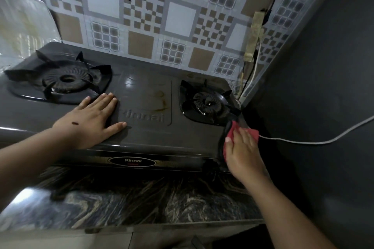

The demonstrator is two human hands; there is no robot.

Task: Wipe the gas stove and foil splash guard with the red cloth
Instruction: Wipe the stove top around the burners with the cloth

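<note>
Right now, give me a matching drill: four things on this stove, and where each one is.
Things:
1. left hand
2. red cloth
3. brown stain
4. white cable

Places:
A. between the two burners
B. flat on the stove top, beside the left burner
C. off the stove's right edge
D. under the right hand, at the front right corner

Pairs: 1-B, 2-D, 3-A, 4-C

Left hand (91, 119) flat, fingers spread; right hand (241, 147) pressed down, fingers together.
</note>
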